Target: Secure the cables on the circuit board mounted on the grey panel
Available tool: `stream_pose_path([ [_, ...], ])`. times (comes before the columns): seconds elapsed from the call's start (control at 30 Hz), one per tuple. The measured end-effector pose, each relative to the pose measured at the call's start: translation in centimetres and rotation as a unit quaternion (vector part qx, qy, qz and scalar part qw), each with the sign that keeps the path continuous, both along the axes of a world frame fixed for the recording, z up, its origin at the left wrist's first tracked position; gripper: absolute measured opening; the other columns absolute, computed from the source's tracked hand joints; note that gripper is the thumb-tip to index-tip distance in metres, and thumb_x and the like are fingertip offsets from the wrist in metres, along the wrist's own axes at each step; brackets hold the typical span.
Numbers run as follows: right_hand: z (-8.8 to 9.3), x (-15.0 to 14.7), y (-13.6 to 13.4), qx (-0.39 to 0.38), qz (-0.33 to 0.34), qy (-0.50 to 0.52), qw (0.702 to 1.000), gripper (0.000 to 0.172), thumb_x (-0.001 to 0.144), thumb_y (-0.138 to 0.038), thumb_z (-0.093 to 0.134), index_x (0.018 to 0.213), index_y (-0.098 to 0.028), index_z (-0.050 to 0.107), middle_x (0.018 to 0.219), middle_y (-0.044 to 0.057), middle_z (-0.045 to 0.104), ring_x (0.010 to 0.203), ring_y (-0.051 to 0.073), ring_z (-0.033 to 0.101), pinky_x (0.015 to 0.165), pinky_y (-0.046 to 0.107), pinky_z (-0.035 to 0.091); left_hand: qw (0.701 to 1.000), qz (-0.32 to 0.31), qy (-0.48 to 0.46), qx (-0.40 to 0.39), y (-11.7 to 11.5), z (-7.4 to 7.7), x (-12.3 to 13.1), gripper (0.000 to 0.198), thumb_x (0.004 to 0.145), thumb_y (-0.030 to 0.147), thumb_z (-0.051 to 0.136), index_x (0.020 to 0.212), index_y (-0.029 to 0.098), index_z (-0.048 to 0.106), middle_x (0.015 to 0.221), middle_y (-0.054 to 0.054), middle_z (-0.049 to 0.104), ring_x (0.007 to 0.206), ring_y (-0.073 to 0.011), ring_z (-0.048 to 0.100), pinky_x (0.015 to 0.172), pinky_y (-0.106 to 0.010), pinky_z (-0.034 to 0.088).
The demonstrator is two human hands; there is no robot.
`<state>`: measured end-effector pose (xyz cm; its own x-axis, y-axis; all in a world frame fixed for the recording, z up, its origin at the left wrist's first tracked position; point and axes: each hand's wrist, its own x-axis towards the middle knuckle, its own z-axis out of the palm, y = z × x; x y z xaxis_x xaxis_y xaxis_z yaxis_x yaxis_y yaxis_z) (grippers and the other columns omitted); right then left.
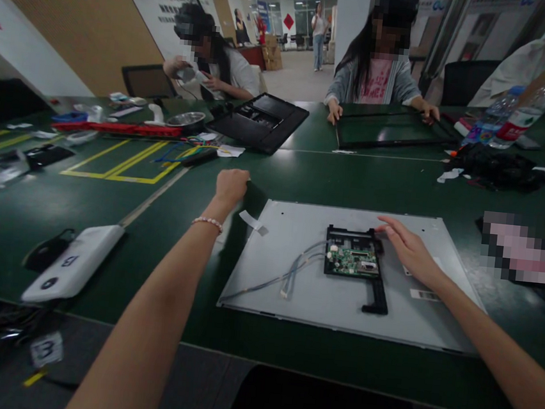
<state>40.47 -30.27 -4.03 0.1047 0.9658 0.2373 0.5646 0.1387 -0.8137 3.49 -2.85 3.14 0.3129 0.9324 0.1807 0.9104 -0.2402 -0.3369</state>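
A flat grey metal-backed panel (288, 238) lies on the green table in front of me. On it sits a black plastic bracket (379, 297) that carries a green circuit board (351, 261). Thin grey cables (269, 284) run from the board toward the panel's lower left corner. My right hand (407, 250) is over the panel, fingers stretched out, the tips at the bracket's upper right corner. Beyond the panel's upper left corner, my left hand (232, 186) is closed; whatever its fingers hold, if anything, is hidden. A strip of clear tape (254, 223) sticks to the panel's left edge.
A white power bank (74, 262) lies at the left. Across the table are a black plastic housing (265, 123), a person holding a black frame (379, 139), and another seated person (218, 64). Bottles (527, 113) and a black bundle (498, 167) stand at the right.
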Motion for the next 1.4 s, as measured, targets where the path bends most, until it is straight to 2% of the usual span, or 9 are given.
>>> stream_pose_path([
  [0.13, -0.2, 0.0, 0.1, 0.003, -0.009, -0.011, 1.000, 0.043, 0.098, -0.047, 0.036, 0.131, -0.025, 0.051, 0.110, 0.008, 0.070, 0.106, 0.026, 0.063, 0.096, 0.046, 0.045, 0.988, -0.152, -0.015, 0.023, -3.6, 0.6, 5.6, 0.029, 0.087, 0.011, 0.042, 0.096, 0.011, 0.071, 0.093, -0.016, 0.071, 0.089, -0.0262, 0.064, 0.078, -0.036, 0.041],
  [0.23, 0.0, -0.1, 0.0, 0.021, -0.001, -0.013, 1.000, 0.041, 0.097, -0.043, 0.038, 0.133, -0.025, 0.048, 0.112, 0.008, 0.068, 0.104, 0.025, 0.064, 0.095, 0.047, 0.047, 0.963, -0.262, -0.053, 0.037, -7.9, 1.0, 10.4, 0.027, 0.087, 0.009, 0.045, 0.095, 0.015, 0.070, 0.087, -0.011, 0.071, 0.084, -0.0231, 0.065, 0.077, -0.035, 0.040],
  [0.37, 1.1, -0.7, -0.5, 0.131, -0.008, -0.051, 0.990, 0.048, 0.091, -0.034, 0.050, 0.139, -0.027, 0.041, 0.130, 0.010, 0.057, 0.113, 0.025, 0.058, 0.096, 0.047, 0.048, 0.913, -0.396, -0.089, 0.033, -14.5, 1.3, 15.1, 0.021, 0.087, 0.011, 0.049, 0.092, 0.015, 0.068, 0.083, -0.008, 0.070, 0.077, -0.0205, 0.064, 0.070, -0.033, 0.039],
  [0.53, 2.1, -2.0, -1.1, 0.230, -0.029, -0.144, 0.962, 0.048, 0.083, -0.027, 0.060, 0.130, -0.025, 0.048, 0.126, 0.011, 0.058, 0.117, 0.029, 0.054, 0.099, 0.050, 0.045, 0.883, -0.459, -0.098, 0.001, -19.5, 0.7, 17.6, 0.018, 0.087, 0.010, 0.047, 0.088, 0.015, 0.065, 0.081, -0.006, 0.069, 0.073, -0.0176, 0.063, 0.070, -0.033, 0.039],
  [0.77, 1.5, -2.0, -1.0, 0.159, -0.051, -0.107, 0.980, 0.037, 0.083, -0.024, 0.055, 0.120, -0.025, 0.053, 0.095, 0.006, 0.068, 0.084, 0.023, 0.065, 0.076, 0.041, 0.055, 0.877, -0.457, -0.145, -0.026, -21.0, -0.5, 18.3, 0.024, 0.091, 0.012, 0.042, 0.090, 0.017, 0.066, 0.079, -0.005, 0.070, 0.072, -0.0160, 0.063, 0.070, -0.033, 0.040],
  [1.03, 1.2, -1.9, -0.9, 0.158, -0.015, -0.078, 0.984, 0.044, 0.073, -0.016, 0.057, 0.116, -0.023, 0.050, 0.104, 0.008, 0.064, 0.095, 0.024, 0.063, 0.081, 0.040, 0.053, 0.882, -0.440, -0.165, -0.031, -21.1, -0.8, 18.8, 0.024, 0.092, 0.014, 0.042, 0.092, 0.016, 0.066, 0.081, -0.008, 0.071, 0.074, -0.0187, 0.064, 0.074, -0.035, 0.041],
  [1.23, 1.1, -1.3, -0.6, 0.170, -0.007, -0.123, 0.978, 0.017, 0.081, -0.019, 0.053, 0.096, -0.024, 0.059, 0.092, 0.006, 0.066, 0.086, 0.023, 0.063, 0.080, 0.040, 0.052, 0.884, -0.433, -0.170, -0.053, -21.6, -0.6, 19.0, 0.021, 0.092, 0.014, 0.044, 0.091, 0.016, 0.064, 0.083, -0.007, 0.070, 0.079, -0.0192, 0.064, 0.079, -0.036, 0.042],
  [1.33, 1.2, -1.0, -0.5, 0.169, -0.009, -0.138, 0.976, 0.013, 0.086, -0.023, 0.051, 0.092, -0.023, 0.062, 0.089, 0.006, 0.068, 0.086, 0.024, 0.064, 0.081, 0.040, 0.051, 0.880, -0.429, -0.188, -0.080, -21.5, -0.2, 18.5, 0.026, 0.093, 0.016, 0.042, 0.111, 0.015, 0.061, 0.105, -0.010, 0.069, 0.095, -0.0212, 0.063, 0.087, -0.038, 0.043],
  [1.4, 1.3, -0.8, -0.6, 0.165, -0.026, -0.136, 0.976, 0.015, 0.089, -0.026, 0.050, 0.093, -0.023, 0.064, 0.092, 0.007, 0.069, 0.085, 0.023, 0.065, 0.081, 0.040, 0.052, 0.876, -0.419, -0.215, -0.107, -20.7, 0.3, 17.5, 0.039, 0.094, 0.026, 0.045, 0.132, 0.016, 0.048, 0.133, -0.014, 0.055, 0.119, -0.0252, 0.054, 0.098, -0.042, 0.040],
])
